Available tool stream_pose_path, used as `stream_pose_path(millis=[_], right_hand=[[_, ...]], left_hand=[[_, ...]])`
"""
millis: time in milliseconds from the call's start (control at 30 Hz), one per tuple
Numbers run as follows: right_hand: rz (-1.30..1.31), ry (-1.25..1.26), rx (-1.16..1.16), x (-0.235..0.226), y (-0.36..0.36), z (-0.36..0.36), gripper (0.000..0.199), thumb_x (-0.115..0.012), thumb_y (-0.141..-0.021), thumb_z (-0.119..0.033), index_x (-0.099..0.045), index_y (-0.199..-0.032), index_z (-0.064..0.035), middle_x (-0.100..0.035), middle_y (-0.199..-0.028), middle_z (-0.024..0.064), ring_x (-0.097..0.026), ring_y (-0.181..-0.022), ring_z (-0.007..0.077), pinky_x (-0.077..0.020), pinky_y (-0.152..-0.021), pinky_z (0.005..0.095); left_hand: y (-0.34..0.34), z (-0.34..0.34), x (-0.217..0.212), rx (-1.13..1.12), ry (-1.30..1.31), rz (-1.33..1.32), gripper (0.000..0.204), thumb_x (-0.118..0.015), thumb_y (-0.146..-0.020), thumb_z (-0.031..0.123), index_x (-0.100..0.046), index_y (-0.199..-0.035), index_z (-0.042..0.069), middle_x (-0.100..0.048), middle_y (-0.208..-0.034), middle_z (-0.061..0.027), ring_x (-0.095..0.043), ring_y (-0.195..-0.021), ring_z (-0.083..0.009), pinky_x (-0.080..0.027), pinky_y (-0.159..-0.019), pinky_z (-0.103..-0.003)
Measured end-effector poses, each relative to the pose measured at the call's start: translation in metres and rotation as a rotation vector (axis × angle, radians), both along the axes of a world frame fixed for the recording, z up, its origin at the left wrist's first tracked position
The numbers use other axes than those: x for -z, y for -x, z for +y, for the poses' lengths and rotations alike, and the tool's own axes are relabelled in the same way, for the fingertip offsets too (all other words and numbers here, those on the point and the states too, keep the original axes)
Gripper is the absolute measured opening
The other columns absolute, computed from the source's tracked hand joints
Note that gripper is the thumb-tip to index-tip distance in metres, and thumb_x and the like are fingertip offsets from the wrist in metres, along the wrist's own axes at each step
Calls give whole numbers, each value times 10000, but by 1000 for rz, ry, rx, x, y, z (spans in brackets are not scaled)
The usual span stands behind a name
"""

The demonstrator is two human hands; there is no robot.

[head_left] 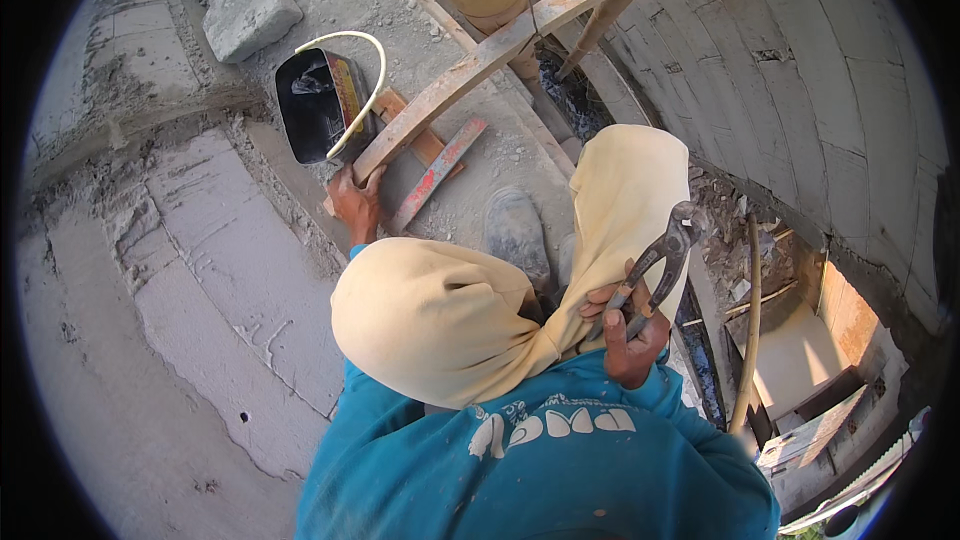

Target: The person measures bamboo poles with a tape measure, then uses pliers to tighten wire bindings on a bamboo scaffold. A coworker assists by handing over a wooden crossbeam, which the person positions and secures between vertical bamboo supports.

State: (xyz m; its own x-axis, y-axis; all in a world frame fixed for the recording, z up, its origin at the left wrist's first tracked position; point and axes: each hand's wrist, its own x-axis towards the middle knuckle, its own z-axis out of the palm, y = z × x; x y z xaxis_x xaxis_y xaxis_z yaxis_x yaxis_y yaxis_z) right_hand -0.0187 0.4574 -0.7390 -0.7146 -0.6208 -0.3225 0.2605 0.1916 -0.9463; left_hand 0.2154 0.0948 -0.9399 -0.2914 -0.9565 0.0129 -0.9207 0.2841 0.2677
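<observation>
My left hand (357, 204) grips the near end of a long wooden beam (480, 62), which slants up to the far right. Held over my right knee in my right hand (636, 348) is a pair of end-cutting pincers (668, 252), its dark, rounded jaws pointing away from me and slightly parted. A short flat bar with worn red paint (440, 174) lies on the concrete just right of my left hand. Beneath the beam, a brown wooden offcut (424, 143) is partly hidden.
A black bucket (300, 110) with a pale handle stands beside the beam. Beyond it sits a rough concrete block (250, 10). Block walls rise at left (215, 290) and right (800, 70). A drop with a wooden pole (750, 330) opens on my right.
</observation>
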Motion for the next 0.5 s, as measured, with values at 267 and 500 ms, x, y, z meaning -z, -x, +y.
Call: stream_pose_path(millis=[267, 500], right_hand=[[175, 46, -164, -4, 1, 2, 292, -601, -904, -93, -623, -1143, 72, -707, -867, 166, -710, -736, 267, -563, -663, 358], [288, 118, -235, -2, 7, 7, 470, -628, -844, -34, -562, -1291, 95, -668, -809, 165, -678, -666, 280, -558, -628, 370]], left_hand=[[-1, -6, -4, 76, -36, -39, 689, -806, -797, 444, -638, -1274, -24, -674, -1170, -236, -644, -1087, -385, -488, -949, -434], [9, -4, -12, 82, -71, -19, 655, -807, -806, 399, -636, -1304, 9, -673, -1178, -225, -630, -1099, -381, -486, -966, -446]])
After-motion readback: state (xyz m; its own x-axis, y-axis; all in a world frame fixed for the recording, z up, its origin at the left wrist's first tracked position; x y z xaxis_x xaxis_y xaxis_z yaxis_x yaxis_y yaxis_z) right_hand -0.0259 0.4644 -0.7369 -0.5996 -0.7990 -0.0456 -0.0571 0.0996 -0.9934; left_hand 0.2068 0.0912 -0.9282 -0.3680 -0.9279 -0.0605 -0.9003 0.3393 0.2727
